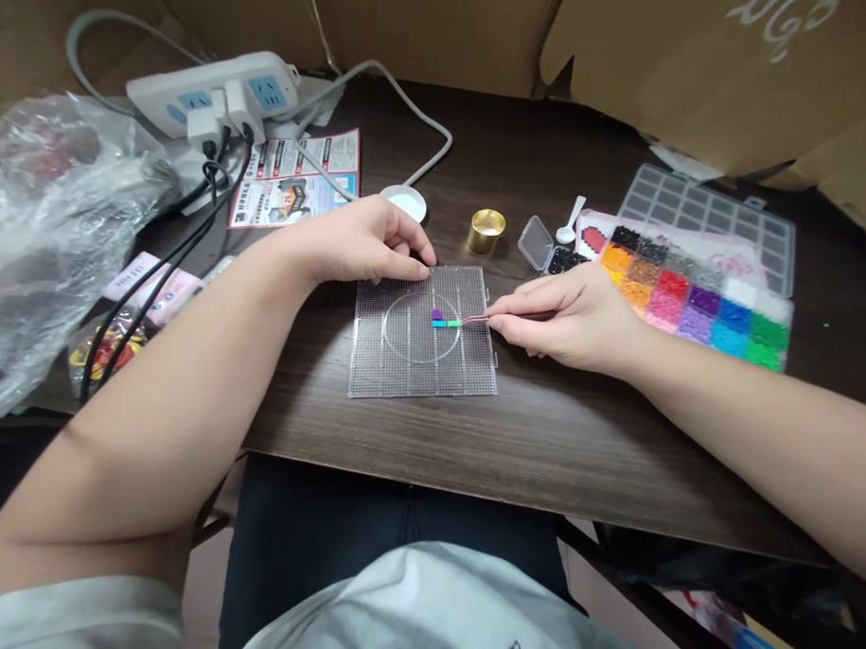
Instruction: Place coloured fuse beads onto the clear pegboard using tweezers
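Observation:
A clear square pegboard (421, 377) with a drawn circle lies on the dark table. Near its middle sits a small patch of purple, blue and green fuse beads (439, 319). My right hand (564, 318) is closed around thin tweezers (479, 319), whose tips reach the green beads. My left hand (380, 239) rests at the board's top edge, fingers curled, with thumb and forefinger close together near the rim. Whether it pinches anything there is too small to make out. To the right, a compartment box of colourful beads (703, 301) lies partly behind my right hand.
A gold cup (486, 232), a white scoop (570, 221) and a small lidded box of black beads (564, 259) stand beyond the board. Back left are a power strip (212, 91), cables, a printed leaflet (293, 183) and plastic wrap (67, 224). Cardboard walls (451, 30) enclose the back.

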The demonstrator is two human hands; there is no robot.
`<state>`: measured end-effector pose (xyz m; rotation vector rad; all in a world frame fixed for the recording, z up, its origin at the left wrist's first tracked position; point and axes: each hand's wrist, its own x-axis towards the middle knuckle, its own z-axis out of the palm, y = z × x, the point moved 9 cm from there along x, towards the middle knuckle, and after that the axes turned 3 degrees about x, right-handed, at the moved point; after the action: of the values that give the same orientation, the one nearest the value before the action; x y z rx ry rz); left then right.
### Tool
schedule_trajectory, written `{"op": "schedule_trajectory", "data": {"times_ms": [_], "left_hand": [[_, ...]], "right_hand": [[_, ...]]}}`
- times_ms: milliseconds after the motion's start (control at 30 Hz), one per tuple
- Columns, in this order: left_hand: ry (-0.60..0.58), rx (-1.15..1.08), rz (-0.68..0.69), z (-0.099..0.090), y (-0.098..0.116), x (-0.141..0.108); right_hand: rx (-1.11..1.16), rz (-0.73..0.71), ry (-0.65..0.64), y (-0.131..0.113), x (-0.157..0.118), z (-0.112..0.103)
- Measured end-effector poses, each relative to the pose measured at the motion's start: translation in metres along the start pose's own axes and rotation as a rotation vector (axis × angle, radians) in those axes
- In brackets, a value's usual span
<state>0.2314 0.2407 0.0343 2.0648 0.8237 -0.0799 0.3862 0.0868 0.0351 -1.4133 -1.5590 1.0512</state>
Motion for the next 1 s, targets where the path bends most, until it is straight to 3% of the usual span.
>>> {"op": "schedule_trajectory", "data": {"times_ms": [500, 633, 767, 833, 900, 1000], "left_hand": [[-0.018, 0.019, 0.007, 0.0, 0.001, -0.001], [-0.004, -0.001, -0.023, 0.001, 0.001, -0.001], [0.01, -0.011, -0.019, 0.001, 0.001, 0.0], [0.007, -0.011, 0.0, 0.001, 0.001, 0.001], [0.005, -0.004, 0.036, 0.002, 0.001, 0.002], [0.032, 0.057, 0.086, 0.001, 0.004, 0.002]], "right_hand": [[0.024, -0.068, 0.05, -0.009, -0.004, -0.002], [0.063, -0.004, 0.113, -0.01, -0.015, -0.005], [0.094, 0.111, 0.197, -0.005, -0.045, -0.013], [0.143, 0.234, 0.34, 0.006, -0.072, -0.028], [0.215, 0.347, 0.568, 0.018, -0.109, -0.049], [0.258, 0.391, 0.828, 0.022, -0.163, -0.072]]}}
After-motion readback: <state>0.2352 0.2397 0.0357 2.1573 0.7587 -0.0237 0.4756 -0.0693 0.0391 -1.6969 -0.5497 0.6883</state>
